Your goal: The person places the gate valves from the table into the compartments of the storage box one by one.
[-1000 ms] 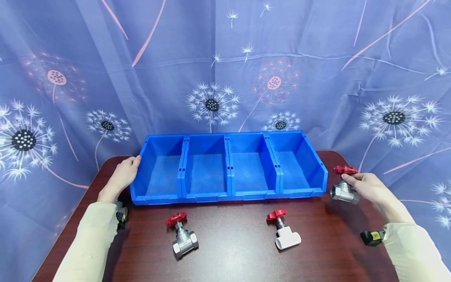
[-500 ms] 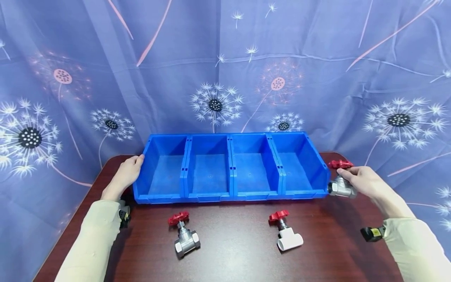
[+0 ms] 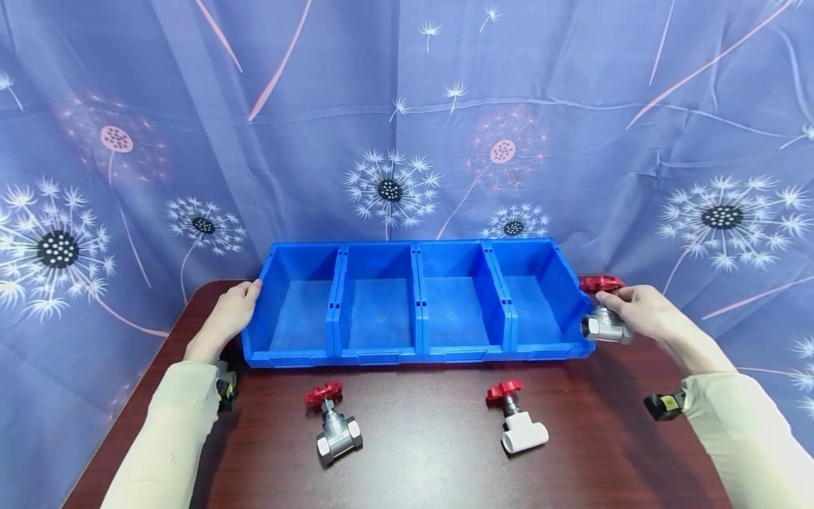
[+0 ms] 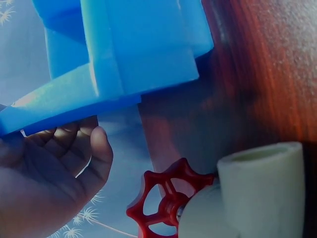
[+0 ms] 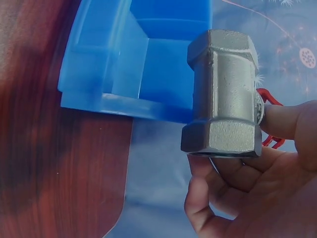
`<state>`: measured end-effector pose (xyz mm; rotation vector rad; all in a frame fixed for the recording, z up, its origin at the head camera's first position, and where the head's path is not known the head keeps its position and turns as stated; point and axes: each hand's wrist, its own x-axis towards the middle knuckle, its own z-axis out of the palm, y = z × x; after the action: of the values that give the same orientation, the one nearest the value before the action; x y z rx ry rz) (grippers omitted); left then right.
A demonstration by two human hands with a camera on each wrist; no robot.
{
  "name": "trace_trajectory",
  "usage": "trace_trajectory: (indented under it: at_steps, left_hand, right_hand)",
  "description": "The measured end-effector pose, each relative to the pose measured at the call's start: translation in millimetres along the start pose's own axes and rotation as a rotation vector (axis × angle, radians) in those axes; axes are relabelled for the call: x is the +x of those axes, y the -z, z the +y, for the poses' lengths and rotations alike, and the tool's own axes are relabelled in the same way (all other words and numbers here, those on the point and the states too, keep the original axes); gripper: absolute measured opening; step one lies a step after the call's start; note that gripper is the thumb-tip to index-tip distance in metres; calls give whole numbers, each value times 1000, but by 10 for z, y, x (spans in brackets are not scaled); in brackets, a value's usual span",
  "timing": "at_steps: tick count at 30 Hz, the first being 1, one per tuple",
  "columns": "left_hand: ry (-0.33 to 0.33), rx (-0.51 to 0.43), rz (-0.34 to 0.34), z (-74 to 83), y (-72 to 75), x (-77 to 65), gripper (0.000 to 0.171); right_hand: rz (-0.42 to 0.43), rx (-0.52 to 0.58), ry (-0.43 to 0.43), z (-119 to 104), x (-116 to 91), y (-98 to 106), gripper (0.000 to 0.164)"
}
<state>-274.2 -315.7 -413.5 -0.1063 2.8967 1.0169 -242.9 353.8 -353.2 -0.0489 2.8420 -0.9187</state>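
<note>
My right hand (image 3: 645, 311) pinches a metal globe valve with a red handwheel (image 3: 607, 325) by its stem, just below the wheel. It hangs at the right end of the blue bin row (image 3: 375, 357), overlapping its corner in the head view. In the right wrist view the valve's steel body (image 5: 225, 91) stands before the last bin. At the opposite end my left hand (image 3: 225, 311) grips the rim of the leftmost bin, its other fingers (image 4: 101, 146) bent below the rim beside the outer wall.
A second metal valve (image 3: 338, 435) lies front left on the table (image 3: 420, 481), and a white plastic valve (image 3: 524, 431) front right. Another white valve (image 4: 262, 188) shows near my left hand, mostly hidden in the head view. A patterned curtain (image 3: 394, 106) hangs behind.
My right hand has carried the metal valve left and slightly up, toward the right end of the bins. The left hand keeps its place on the rim; the head view has shifted slightly.
</note>
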Motion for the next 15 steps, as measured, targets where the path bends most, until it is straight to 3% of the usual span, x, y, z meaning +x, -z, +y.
trace_trajectory:
  at_steps: [15]
  left_hand:
    - [3, -7, 2, -6, -10, -7, 73]
  right_hand:
    - [11, 56, 19, -144, 59, -13, 51]
